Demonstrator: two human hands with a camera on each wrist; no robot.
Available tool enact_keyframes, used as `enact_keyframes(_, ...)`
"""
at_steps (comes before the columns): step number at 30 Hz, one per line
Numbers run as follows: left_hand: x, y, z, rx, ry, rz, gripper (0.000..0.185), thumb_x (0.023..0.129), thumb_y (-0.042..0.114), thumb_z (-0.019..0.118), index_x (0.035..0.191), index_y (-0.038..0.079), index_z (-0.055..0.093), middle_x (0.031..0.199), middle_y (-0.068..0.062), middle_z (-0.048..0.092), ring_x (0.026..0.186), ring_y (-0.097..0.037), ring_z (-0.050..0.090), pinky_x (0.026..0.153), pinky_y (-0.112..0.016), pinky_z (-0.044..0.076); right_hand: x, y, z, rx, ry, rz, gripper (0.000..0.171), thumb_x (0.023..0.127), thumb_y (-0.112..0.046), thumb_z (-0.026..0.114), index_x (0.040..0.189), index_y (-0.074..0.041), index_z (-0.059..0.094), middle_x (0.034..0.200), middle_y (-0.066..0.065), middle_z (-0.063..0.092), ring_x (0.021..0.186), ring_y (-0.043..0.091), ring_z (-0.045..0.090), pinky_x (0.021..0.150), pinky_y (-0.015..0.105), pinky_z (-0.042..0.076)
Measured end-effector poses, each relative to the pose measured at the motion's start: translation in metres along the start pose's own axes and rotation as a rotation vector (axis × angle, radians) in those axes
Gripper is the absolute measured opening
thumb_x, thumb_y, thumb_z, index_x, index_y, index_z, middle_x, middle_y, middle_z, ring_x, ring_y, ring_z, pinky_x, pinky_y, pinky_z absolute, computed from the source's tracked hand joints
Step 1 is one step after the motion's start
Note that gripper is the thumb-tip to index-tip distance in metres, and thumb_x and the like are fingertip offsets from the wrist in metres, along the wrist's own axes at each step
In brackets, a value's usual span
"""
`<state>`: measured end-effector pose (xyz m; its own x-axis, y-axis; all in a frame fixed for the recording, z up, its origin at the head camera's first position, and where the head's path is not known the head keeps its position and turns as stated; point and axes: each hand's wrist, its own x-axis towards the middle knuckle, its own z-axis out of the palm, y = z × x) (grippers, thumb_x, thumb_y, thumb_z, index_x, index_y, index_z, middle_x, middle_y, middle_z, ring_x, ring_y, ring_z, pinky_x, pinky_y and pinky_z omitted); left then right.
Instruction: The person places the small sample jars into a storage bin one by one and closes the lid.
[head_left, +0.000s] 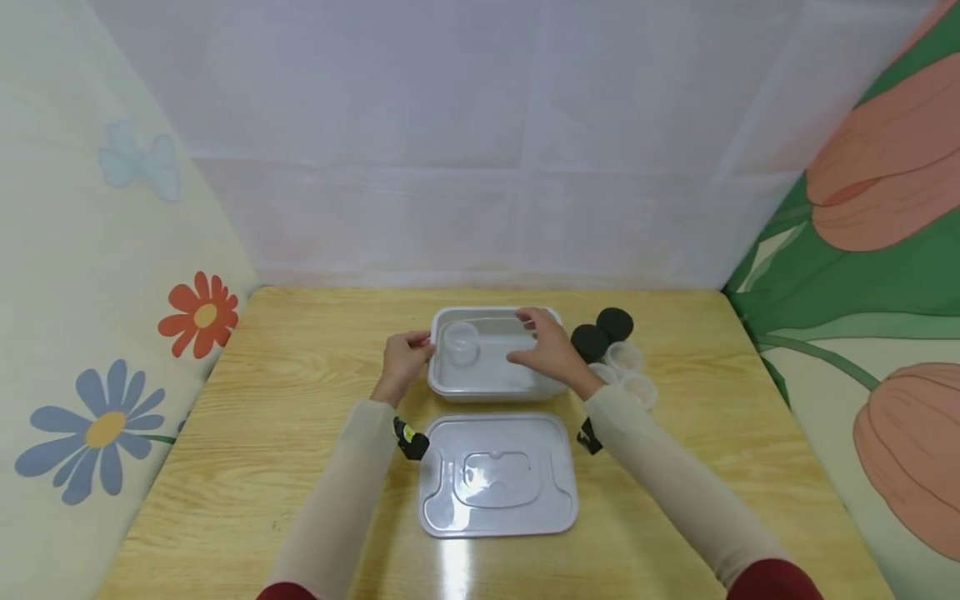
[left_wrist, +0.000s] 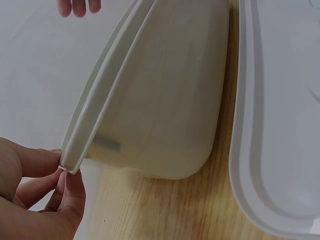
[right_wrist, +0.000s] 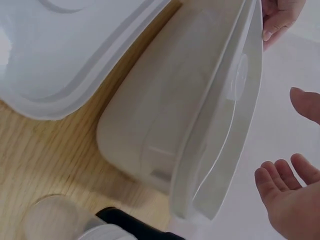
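Observation:
A white rectangular plastic box [head_left: 495, 387] stands on the table, its open top facing up. My left hand [head_left: 403, 360] is at the box's left end; the left wrist view shows the thumb and fingers pinching the rim [left_wrist: 75, 150]. A small clear round cup [head_left: 461, 343] sits inside, toward the left end. Over the right part of the box hovers my right hand [head_left: 553, 350], thumb and fingers spread apart with nothing between them. In the right wrist view, that hand [right_wrist: 295, 200] is apart from the rim.
The box's pale lid [head_left: 498, 475] lies flat just in front of it. Right of the box are two black round discs [head_left: 615, 324] and several clear round cups [head_left: 639, 389], partly behind the right wrist. A white sheet [head_left: 480, 208] hangs along the table's back edge.

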<state>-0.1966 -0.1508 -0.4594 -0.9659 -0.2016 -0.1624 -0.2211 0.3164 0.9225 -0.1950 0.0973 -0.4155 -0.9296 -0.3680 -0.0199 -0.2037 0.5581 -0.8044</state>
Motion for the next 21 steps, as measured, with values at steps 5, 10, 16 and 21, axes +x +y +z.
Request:
enact_keyframes(5,0.0,0.0,-0.001,0.008,-0.002,-0.003,0.031,0.086,-0.003,0.061,0.115,-0.01,0.063,0.102,-0.022,0.066,0.081,-0.011,0.057,0.065,-0.011,0.045,-0.011,0.008,-0.006,-0.004,0.04,-0.005,0.07,0.081,-0.012,0.074,0.14,0.0,0.038,0.14,0.021,0.042,0.125,0.038,0.044,0.104,0.05,0.041)
enact_keyframes(10,-0.001,0.002,0.0,0.014,-0.005,-0.019,0.031,0.086,-0.002,0.061,0.116,-0.009,0.063,0.104,-0.022,0.065,0.086,-0.016,0.058,0.067,-0.012,0.047,-0.026,0.017,-0.014,-0.003,0.075,-0.002,0.07,0.08,-0.01,0.074,0.139,0.001,0.04,0.138,0.022,0.043,0.124,0.039,0.044,0.104,0.051,0.041)
enact_keyframes(16,-0.001,0.002,-0.001,0.022,-0.015,-0.036,0.032,0.087,-0.001,0.06,0.118,-0.009,0.061,0.106,-0.022,0.064,0.091,-0.019,0.058,0.07,-0.014,0.048,-0.045,0.028,-0.026,0.004,0.103,-0.014,0.067,0.08,-0.006,0.074,0.138,0.004,0.04,0.136,0.025,0.042,0.122,0.041,0.044,0.103,0.052,0.041)
enact_keyframes(21,0.0,0.002,-0.001,0.021,-0.018,-0.026,0.032,0.087,-0.001,0.06,0.118,-0.01,0.061,0.105,-0.021,0.064,0.09,-0.018,0.057,0.068,-0.013,0.047,-0.056,0.039,-0.036,0.016,0.146,0.015,0.067,0.079,-0.005,0.074,0.136,0.006,0.04,0.133,0.025,0.043,0.122,0.041,0.045,0.103,0.051,0.041)
